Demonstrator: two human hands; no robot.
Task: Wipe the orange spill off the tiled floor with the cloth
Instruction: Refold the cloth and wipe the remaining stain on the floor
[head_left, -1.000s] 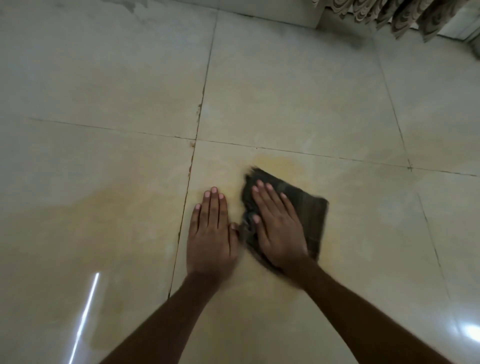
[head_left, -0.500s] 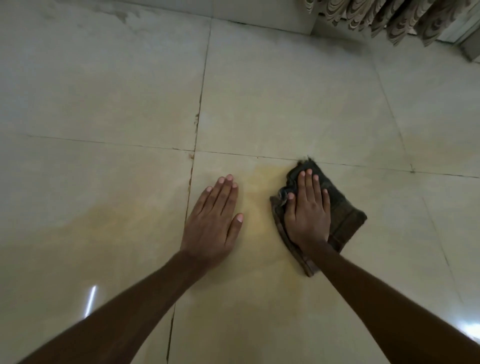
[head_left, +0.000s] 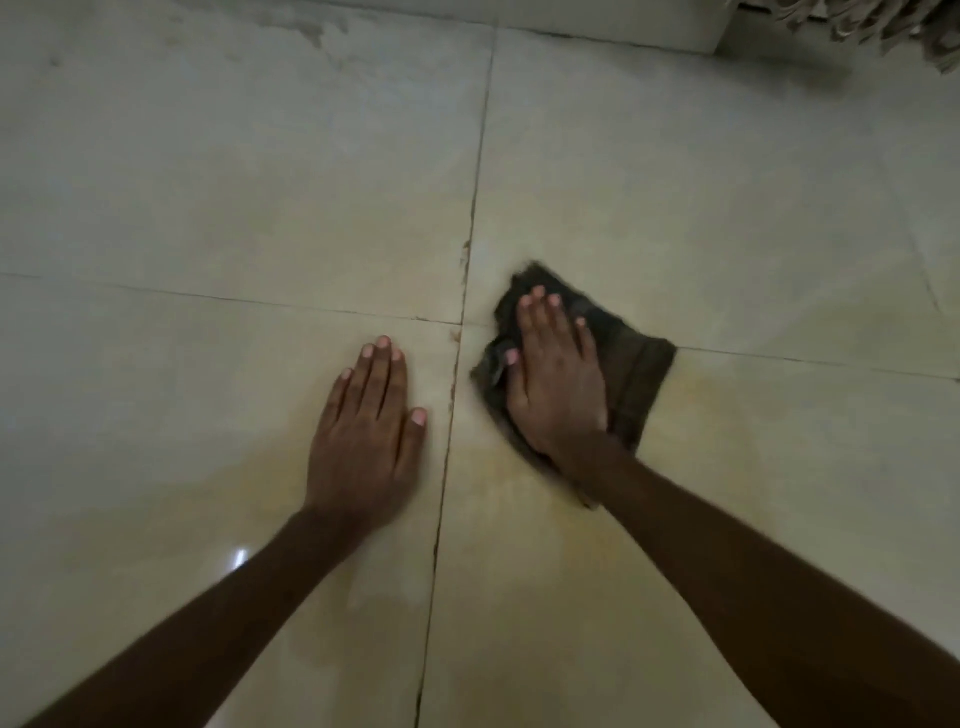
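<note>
Head view: glossy cream tiled floor, dark grout lines crossing just left of your cloth. Right hand lies flat on the dark cloth, fingers straight, pressing, not gripping. Left hand is flat on bare tile, fingers released. Orange spill tints tiles around both hands. Patterned fabric top right, by the white baseboard.

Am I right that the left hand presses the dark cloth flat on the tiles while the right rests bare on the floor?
Not quite: swap the hands. The head view shows the right hand pressing the dark cloth flat on the tiles, while the left hand rests bare on the floor.
</note>
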